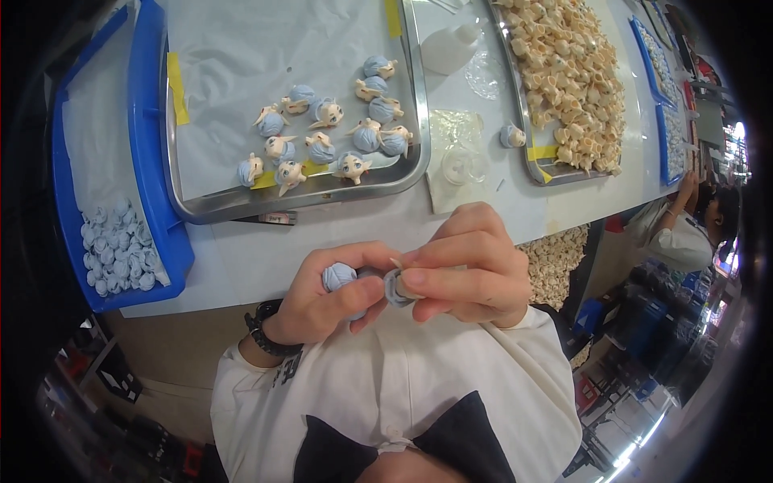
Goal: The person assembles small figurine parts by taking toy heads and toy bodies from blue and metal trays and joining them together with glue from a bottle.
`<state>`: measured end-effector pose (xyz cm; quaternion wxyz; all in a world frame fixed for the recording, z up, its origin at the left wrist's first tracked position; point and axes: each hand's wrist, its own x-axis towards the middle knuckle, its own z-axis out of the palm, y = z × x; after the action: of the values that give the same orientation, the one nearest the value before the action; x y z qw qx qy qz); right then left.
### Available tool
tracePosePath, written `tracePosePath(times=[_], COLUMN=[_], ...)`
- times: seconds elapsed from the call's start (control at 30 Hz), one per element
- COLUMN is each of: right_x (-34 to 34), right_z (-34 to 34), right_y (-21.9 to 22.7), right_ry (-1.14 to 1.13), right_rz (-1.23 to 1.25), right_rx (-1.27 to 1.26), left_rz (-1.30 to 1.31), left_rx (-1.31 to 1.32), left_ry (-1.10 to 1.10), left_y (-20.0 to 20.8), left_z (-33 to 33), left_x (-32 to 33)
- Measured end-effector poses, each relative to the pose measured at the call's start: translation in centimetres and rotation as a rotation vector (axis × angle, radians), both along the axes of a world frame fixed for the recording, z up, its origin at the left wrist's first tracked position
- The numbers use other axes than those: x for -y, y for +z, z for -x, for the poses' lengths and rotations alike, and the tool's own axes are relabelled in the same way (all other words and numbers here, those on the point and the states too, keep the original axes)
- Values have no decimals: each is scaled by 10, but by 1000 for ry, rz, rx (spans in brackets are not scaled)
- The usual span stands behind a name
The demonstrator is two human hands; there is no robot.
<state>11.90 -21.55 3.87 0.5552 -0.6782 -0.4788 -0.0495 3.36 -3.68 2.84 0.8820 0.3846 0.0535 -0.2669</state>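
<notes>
Just past the table's near edge, my left hand (322,302) is closed around a rounded pale blue doll hair piece (339,276) in its curled fingers. Between the fingertips of both hands is a small doll head (395,291), with a grey-blue hollow rim and a cream pointed bit showing. My right hand (479,274) pinches this head with thumb and fingers, which hide most of it. Beyond the hands, several doll heads (353,167) with blue hair and cream faces lie on a lined metal tray (416,97).
A blue bin (181,241) at left holds several pale blue hair pieces (121,249). Cream face pieces (572,80) heap a second metal tray (515,88) at right, a single doll head (512,136) beside it. Between stand a white bottle (451,50) and a clear dish (463,165). Another person (684,225) sits far right.
</notes>
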Motion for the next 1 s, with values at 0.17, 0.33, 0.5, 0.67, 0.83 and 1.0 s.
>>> tracePosePath(times=[0.17, 0.33, 0.5, 0.67, 0.83, 1.0], right_x=[-2, -6, -17, -32, -32, -33], right_z=[2, 6, 25, 27, 23, 12], right_y=[-4, -8, 2, 7, 5, -7], right_ry=[2, -35, -229, -268, -196, -220], right_rz=[79, 73, 154, 178, 225, 203], right_rx=[73, 18, 213, 347, 397, 278], left_rz=[171, 337, 271, 85, 148, -10], left_rx=[-138, -147, -92, -42, -173, -48], left_ry=[21, 81, 130, 220, 105, 158], left_y=[-3, -16, -15, -17, -13, -18], left_z=[-1, 4, 10, 16, 20, 21], left_x=[0, 3, 0, -2, -11, -18])
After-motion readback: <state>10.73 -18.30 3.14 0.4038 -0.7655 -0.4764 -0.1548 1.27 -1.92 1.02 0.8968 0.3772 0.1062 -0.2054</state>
